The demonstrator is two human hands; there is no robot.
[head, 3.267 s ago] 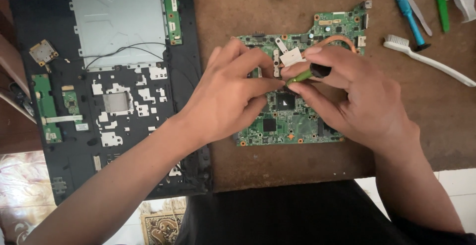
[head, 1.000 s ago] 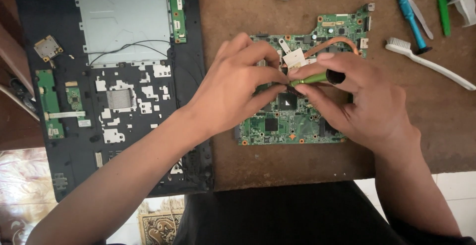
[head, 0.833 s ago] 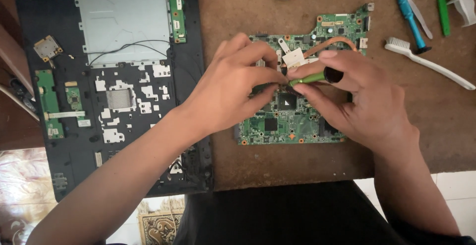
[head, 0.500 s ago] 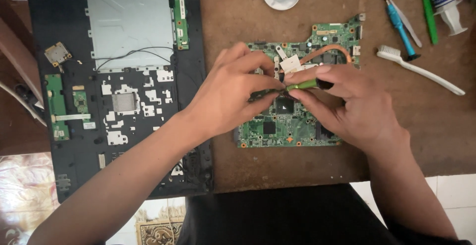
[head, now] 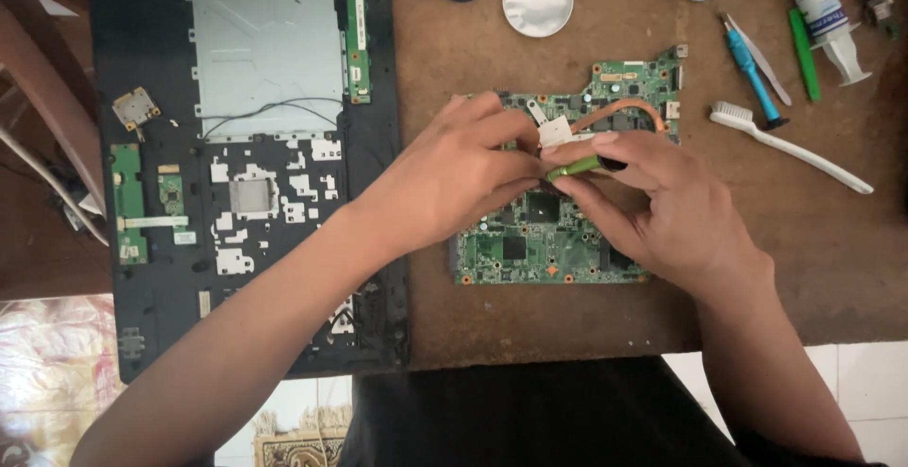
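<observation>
Both hands [head: 567, 183] hold green screwdriver [head: 573, 168] lying left-right.

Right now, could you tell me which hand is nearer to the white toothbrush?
Right. The right hand rests on the green motherboard, just left of the white toothbrush. The left hand lies farther left, across the board's left half.
</observation>
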